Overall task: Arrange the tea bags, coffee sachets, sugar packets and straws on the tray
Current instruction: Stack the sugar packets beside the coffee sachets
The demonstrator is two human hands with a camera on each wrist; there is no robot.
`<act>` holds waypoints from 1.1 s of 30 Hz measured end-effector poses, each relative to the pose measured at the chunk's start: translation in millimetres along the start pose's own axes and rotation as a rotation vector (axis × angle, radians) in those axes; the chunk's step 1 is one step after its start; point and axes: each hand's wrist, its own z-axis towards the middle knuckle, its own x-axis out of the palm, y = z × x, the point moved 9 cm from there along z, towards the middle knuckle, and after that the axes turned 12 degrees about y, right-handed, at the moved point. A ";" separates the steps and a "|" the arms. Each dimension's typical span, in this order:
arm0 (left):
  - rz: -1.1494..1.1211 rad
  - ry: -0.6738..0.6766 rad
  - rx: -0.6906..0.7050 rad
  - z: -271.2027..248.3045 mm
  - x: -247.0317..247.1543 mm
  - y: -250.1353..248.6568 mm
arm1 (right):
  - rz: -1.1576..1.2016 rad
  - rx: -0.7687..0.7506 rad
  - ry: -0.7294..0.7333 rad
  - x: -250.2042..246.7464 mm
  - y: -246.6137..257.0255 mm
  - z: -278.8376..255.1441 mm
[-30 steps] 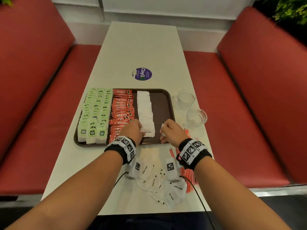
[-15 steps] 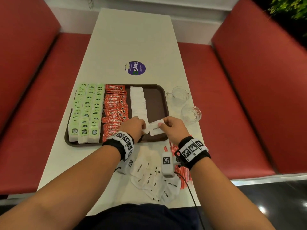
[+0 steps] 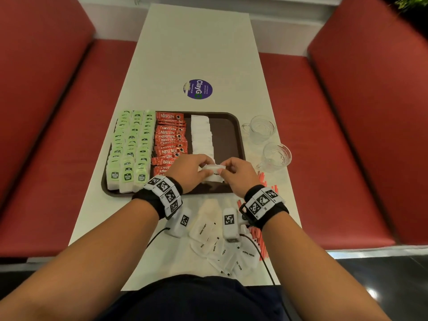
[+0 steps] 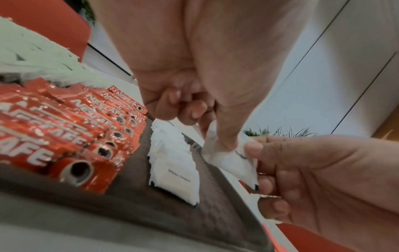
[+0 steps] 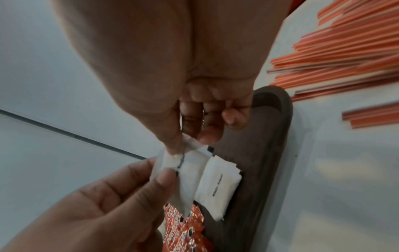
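Observation:
A brown tray (image 3: pixel 228 133) holds rows of green tea bags (image 3: pixel 132 144), red coffee sachets (image 3: pixel 170 137) and a column of white sugar packets (image 3: pixel 201 135). Both hands meet over the tray's near edge and pinch one white sugar packet (image 3: pixel 212 172) between them. My left hand (image 3: pixel 190 169) holds its left end, my right hand (image 3: pixel 236 173) its right end. The same held sugar packet (image 4: pixel 232 157) (image 5: pixel 183 172) hangs just above the last laid packet (image 4: pixel 176 177) (image 5: pixel 217 185). Loose sugar packets (image 3: pixel 215 242) and red straws (image 3: pixel 261 228) (image 5: pixel 336 49) lie on the table near me.
Two glass cups (image 3: pixel 259 128) (image 3: pixel 275 156) stand right of the tray. A purple round sticker (image 3: pixel 198 89) is on the white table (image 3: pixel 196 42) beyond it. Red bench seats (image 3: pixel 58 112) flank the table on both sides.
My right hand has brought a sugar packet leftward to the end of the white column. My left hand now pinches it too. The view has tilted down.

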 end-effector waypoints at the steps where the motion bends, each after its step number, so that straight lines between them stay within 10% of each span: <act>1: 0.020 0.004 -0.033 0.0 2.2 5.2 | -0.008 0.005 0.004 2.4 -0.2 2.9; 10: -0.049 -0.056 -0.369 -1.7 11.8 58.5 | -0.209 0.207 0.136 16.3 -25.7 10.7; 26: 0.333 0.171 -0.407 6.8 20.7 40.0 | -0.302 0.163 0.269 37.7 -21.6 19.5; 33: 0.298 0.062 -0.396 9.1 12.3 42.1 | -0.340 0.143 0.259 36.2 -17.7 28.6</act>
